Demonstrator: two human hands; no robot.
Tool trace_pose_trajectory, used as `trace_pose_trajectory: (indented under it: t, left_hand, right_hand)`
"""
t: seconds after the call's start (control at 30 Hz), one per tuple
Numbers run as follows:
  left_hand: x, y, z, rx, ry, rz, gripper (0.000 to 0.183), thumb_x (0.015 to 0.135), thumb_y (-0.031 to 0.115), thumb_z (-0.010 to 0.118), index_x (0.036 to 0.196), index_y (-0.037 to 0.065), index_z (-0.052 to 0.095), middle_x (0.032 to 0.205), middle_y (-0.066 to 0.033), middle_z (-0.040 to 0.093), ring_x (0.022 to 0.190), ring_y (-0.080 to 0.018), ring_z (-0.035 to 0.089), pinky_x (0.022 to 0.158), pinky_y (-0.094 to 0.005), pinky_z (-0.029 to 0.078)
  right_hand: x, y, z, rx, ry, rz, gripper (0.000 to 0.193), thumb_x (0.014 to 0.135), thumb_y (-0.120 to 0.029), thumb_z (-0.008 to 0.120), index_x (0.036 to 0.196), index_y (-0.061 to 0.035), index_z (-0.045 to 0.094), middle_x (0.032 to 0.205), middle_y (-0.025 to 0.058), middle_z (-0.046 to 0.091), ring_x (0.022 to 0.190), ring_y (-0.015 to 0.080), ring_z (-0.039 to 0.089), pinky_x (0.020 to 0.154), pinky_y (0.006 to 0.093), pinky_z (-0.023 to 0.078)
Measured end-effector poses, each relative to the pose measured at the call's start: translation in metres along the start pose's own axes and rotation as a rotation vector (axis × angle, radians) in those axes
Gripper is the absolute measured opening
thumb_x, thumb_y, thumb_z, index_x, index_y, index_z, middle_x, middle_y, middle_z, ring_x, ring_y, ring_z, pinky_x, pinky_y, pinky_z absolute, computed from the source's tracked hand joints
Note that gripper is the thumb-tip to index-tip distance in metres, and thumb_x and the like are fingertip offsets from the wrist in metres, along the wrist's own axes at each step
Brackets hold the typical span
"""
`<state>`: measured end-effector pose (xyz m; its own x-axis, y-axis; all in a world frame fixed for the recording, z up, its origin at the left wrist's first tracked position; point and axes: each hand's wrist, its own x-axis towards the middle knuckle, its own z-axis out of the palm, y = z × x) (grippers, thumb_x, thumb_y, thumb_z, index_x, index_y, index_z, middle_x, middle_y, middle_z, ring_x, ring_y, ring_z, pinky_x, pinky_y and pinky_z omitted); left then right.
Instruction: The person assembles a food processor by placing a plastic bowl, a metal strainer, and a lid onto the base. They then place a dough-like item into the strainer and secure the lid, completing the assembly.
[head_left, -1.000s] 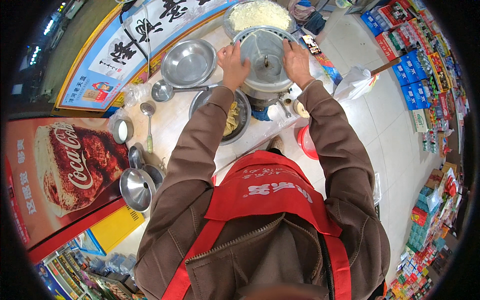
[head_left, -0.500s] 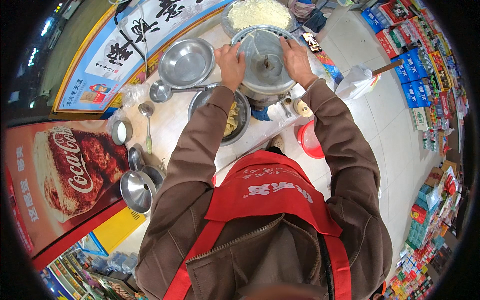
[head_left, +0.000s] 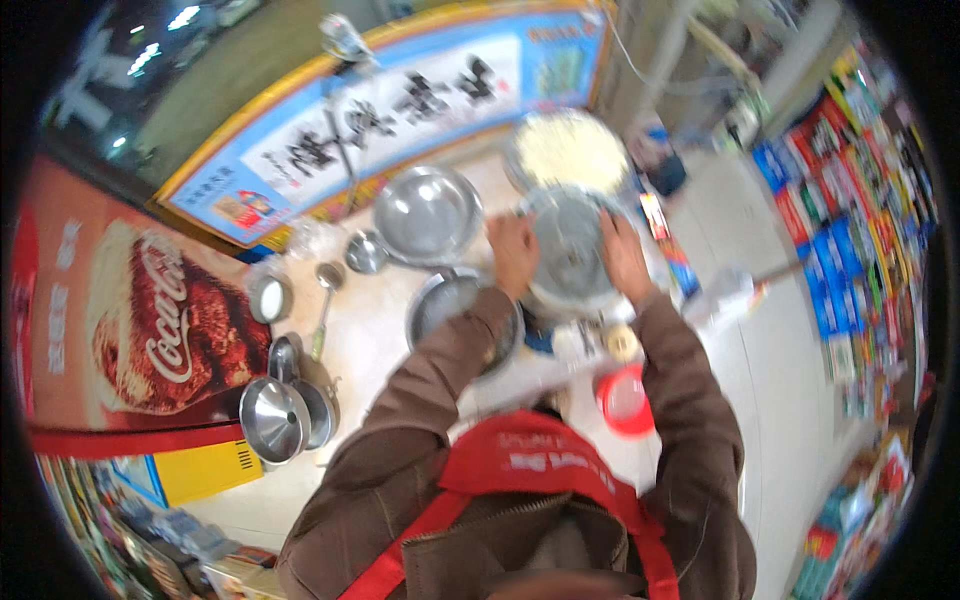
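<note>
A round metal pot (head_left: 570,292) with a greyish translucent cover or liner (head_left: 568,238) stands on the table in front of me. My left hand (head_left: 513,252) grips the left side of its rim, and my right hand (head_left: 625,258) grips the right side. Motion blur hides the exact finger placement. Just beyond the pot is a wide bowl heaped with pale yellow, crumbly food (head_left: 568,150). Left of my left hand lies a shallow metal basin (head_left: 427,215). A darker metal basin (head_left: 440,305) sits partly under my left forearm, its contents mostly hidden.
A ladle (head_left: 366,252), a skimmer (head_left: 328,275) and a small bowl with white contents (head_left: 270,298) lie on the left. A metal funnel (head_left: 275,420) is nearer me. A red plastic tub (head_left: 627,400) stands below the table's right edge. Packaged goods (head_left: 835,270) line the right.
The whole view has shifted and blurred, so the table sits lower and further right in it. Both hands remain at the pot's sides. My left forearm now hides most of the yellow food.
</note>
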<state>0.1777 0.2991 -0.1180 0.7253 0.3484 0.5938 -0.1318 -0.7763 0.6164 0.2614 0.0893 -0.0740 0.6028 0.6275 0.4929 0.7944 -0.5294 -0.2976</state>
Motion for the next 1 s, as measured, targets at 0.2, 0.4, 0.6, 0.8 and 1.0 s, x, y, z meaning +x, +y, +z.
trace_pose_trajectory:
  t: [0.2,0.4,0.6,0.8,1.0]
  left_hand:
    - [-0.002,0.015,-0.003,0.109,0.086,0.012,0.037,0.071,0.006,0.059,0.107,0.008,0.066,0.098,-0.0090,0.058,0.105,-0.0370,0.045,0.089,-0.0506,0.035]
    - [-0.006,0.024,-0.007,0.046,0.127,-0.072,0.039,0.072,0.002,0.060,0.111,0.008,0.065,0.102,-0.0077,0.057,0.110,-0.0355,0.042,0.092,-0.0504,0.034]
    - [-0.007,0.021,-0.008,0.031,0.036,-0.053,0.046,0.073,-0.001,0.058,0.118,0.007,0.062,0.144,-0.0163,0.033,0.130,-0.0403,0.030,0.104,-0.0528,0.027]
    - [-0.001,0.016,-0.005,0.105,-0.115,-0.073,0.065,0.076,0.002,0.055,0.139,0.004,0.042,0.152,-0.0170,0.026,0.138,-0.0413,0.024,0.107,-0.0558,0.025]
    - [0.002,0.009,-0.001,0.106,-0.189,-0.085,0.064,0.083,0.005,0.051,0.144,-0.002,0.032,0.152,-0.0184,0.027,0.140,-0.0409,0.025,0.110,-0.0539,0.024]
  right_hand:
    - [0.003,0.002,0.000,-0.034,-0.147,0.070,0.055,0.076,0.006,0.048,0.131,0.0083,0.046,0.106,0.0282,0.054,0.097,0.0443,0.054,0.084,0.0462,0.046]
    - [0.002,0.002,0.000,-0.079,-0.066,-0.061,0.056,0.077,0.007,0.049,0.133,0.0090,0.044,0.108,0.0274,0.056,0.098,0.0427,0.055,0.086,0.0467,0.045]
    - [0.006,0.000,-0.002,-0.079,-0.172,0.024,0.056,0.077,0.007,0.050,0.133,0.0087,0.044,0.107,0.0267,0.054,0.096,0.0421,0.054,0.085,0.0471,0.043]
    - [0.006,-0.001,-0.003,-0.066,-0.126,-0.014,0.053,0.079,0.007,0.049,0.132,0.0094,0.045,0.104,0.0265,0.053,0.093,0.0423,0.053,0.082,0.0477,0.042]
    - [0.005,-0.002,0.000,-0.069,-0.132,0.006,0.050,0.082,0.005,0.048,0.132,0.0083,0.045,0.106,0.0263,0.054,0.096,0.0417,0.054,0.084,0.0468,0.043]
